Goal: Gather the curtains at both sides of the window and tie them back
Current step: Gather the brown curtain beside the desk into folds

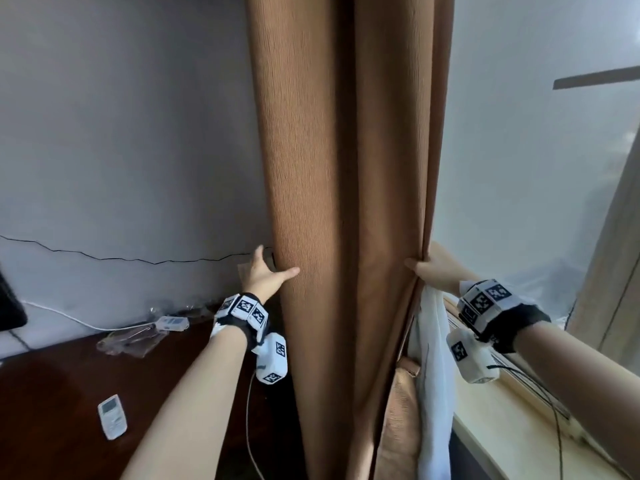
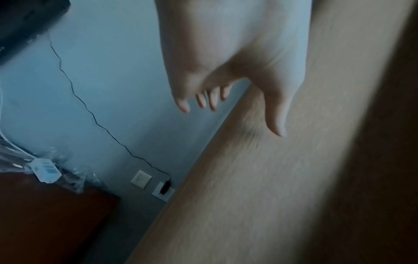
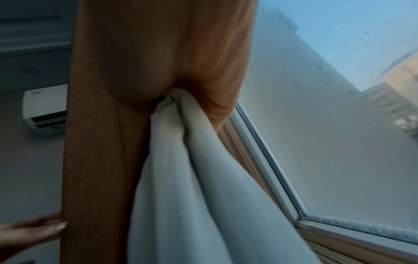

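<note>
**Brown curtain bunched beside the window**

Where wall meets window, hangs gathered in tall upright folds: brown curtain (image 1: 322, 209), between grey wall (image 1: 121, 133) and window pane (image 1: 519, 168). Reaches to its wall-side fold with fingers spread and straight, thumb laid on the cloth, gripping nothing: left hand (image 1: 265, 273). Clenches the window-side edge, fingers curled round the brown fabric together with a white sheer curtain (image 1: 431, 358) drooping below the fist: right hand (image 1: 434, 268). Lies low on the dark wooden desk (image 1: 52, 393), well apart from the curtain: white remote (image 1: 112, 416). Runs along the wall toward a socket: thin black cable (image 1: 104, 258).
</note>
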Demonstrator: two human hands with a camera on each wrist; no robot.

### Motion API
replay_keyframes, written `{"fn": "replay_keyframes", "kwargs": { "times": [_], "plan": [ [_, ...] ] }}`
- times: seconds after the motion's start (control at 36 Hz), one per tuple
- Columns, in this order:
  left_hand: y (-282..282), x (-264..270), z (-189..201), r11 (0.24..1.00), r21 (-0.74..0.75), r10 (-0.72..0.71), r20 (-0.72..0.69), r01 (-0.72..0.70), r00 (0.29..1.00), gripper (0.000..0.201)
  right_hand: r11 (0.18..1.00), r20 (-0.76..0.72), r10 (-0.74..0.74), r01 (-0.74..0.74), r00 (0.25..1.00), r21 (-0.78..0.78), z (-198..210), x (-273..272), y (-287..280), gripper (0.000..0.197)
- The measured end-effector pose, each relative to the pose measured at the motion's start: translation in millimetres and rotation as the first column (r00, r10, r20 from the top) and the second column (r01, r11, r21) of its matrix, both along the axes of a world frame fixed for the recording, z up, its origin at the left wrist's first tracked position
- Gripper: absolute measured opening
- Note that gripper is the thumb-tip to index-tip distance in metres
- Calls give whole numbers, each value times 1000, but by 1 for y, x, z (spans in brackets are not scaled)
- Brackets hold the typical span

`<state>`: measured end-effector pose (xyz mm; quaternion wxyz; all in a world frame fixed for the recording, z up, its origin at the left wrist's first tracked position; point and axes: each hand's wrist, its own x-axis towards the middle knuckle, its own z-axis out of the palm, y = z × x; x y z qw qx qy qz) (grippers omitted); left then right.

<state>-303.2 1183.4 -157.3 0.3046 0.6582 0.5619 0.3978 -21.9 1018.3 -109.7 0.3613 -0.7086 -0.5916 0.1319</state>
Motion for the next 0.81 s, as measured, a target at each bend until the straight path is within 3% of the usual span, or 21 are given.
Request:
{"fn": "replay_keyframes", "kwargs": {
  "times": [0.06,0.11,0.19,0.22,0.33,0.44,0.61,0.72,0.81],
  "plan": [
    [-2,8,-7,998,-29,-52,35,53,998,97,1000,14,-11,11,1000,-11,0,-3,2,28],
    [-4,15,-18,1000,7,-5,7,5,1000,81,1000,4,-22,22,1000,-19,0,-4,3,27],
    [-14,24,-30,997,71,33,8,-34,999,37,1000,6,-16,16,1000,-2,0,-6,2,29],
    [-20,26,-30,995,95,43,-6,-42,999,31,1000,9,-17,17,1000,1,-1,-6,1,31],
    [-43,23,-26,971,217,137,-152,-102,979,36,999,14,-44,44,999,13,-1,-2,-2,32],
    [-68,20,-30,932,337,202,-183,-132,962,35,999,27,-48,48,998,16,-1,-3,-7,33],
    [-121,63,-30,876,481,74,-214,39,974,25,999,45,-49,48,998,24,2,-16,-10,31],
    [-147,101,-25,915,336,-78,-394,223,916,21,998,31,-57,56,998,32,1,-23,-12,38],
    [-152,120,-25,948,169,-188,-390,271,902,21,999,12,-48,48,999,17,0,-26,-16,37]
  ]
}}
